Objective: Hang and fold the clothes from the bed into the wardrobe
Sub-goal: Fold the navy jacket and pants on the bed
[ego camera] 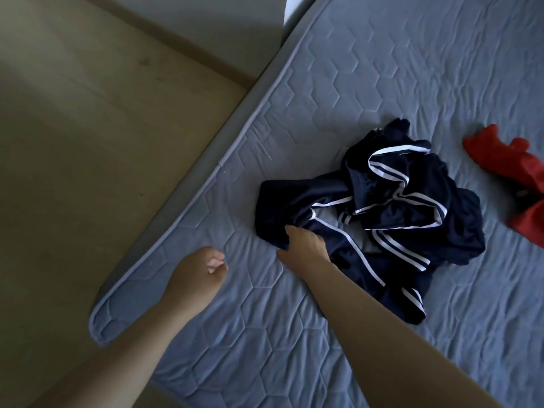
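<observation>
Right grip [306, 245]: fingers curled onto a bunched fold at the near left edge of the navy garment [397, 201], pinching the cloth; thumb lies out to the left on the bed. The forearm reaches in from the lower right and crosses over the garment's near end.

Left grip [200, 269]: fingers curled in toward the palm, holding nothing. It sits over the bed near its left edge, well apart from the navy garment and beside the right grip. Whether it touches the bed cannot be told.

Navy garment: dark blue sportswear with paired white stripes along its seams, lying crumpled and twisted on the bed. One striped length runs toward the camera, partly under the right forearm. A small patch of the bed shows through a gap in the folds just beyond the right grip.

Red garment [506, 163]: crumpled on the bed at the right margin, cut off by the frame, apart from the navy garment with bare bed between them.

Bed [382, 69]: blue-grey mattress quilted in hexagons, piped edge, rounded near corner at lower left.

Floor [73, 142]: pale wood-tone, left of the bed.

Wall [235, 30]: light, with a skirting strip, at the top behind the floor.
</observation>
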`<state>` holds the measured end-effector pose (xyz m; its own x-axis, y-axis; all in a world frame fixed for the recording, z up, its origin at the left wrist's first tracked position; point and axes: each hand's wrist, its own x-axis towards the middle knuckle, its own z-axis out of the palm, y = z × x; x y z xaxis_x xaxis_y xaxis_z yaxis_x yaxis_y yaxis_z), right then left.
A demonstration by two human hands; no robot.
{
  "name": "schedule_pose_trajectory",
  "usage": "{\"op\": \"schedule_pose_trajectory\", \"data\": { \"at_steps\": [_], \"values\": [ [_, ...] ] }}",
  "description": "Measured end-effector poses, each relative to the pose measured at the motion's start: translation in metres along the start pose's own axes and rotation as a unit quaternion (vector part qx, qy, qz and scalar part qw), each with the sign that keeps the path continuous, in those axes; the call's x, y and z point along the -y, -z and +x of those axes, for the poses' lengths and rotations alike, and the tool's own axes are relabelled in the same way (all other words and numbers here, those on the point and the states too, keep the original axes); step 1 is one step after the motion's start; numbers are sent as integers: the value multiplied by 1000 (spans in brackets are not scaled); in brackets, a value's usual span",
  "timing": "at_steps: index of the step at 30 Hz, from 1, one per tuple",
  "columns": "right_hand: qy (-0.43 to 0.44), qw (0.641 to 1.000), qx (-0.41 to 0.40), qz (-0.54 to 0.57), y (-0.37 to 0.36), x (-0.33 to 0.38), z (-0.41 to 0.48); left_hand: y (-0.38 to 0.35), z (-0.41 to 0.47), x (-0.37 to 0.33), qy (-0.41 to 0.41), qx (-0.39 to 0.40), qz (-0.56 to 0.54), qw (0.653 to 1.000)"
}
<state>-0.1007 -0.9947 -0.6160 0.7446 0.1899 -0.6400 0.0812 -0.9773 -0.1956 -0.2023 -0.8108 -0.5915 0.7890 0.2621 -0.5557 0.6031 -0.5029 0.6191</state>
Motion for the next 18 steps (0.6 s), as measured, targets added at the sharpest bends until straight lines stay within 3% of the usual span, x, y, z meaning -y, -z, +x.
{"op": "schedule_pose_trajectory", "data": {
  "at_steps": [12,18],
  "values": [
    [38,993,-111,-19,-30,-41,-1,-41,30,-13,-18,14,-1,1000],
    [109,993,35,34,-75,-61,-54,-68,35,-20,77,10,-56,995]
  ]
}}
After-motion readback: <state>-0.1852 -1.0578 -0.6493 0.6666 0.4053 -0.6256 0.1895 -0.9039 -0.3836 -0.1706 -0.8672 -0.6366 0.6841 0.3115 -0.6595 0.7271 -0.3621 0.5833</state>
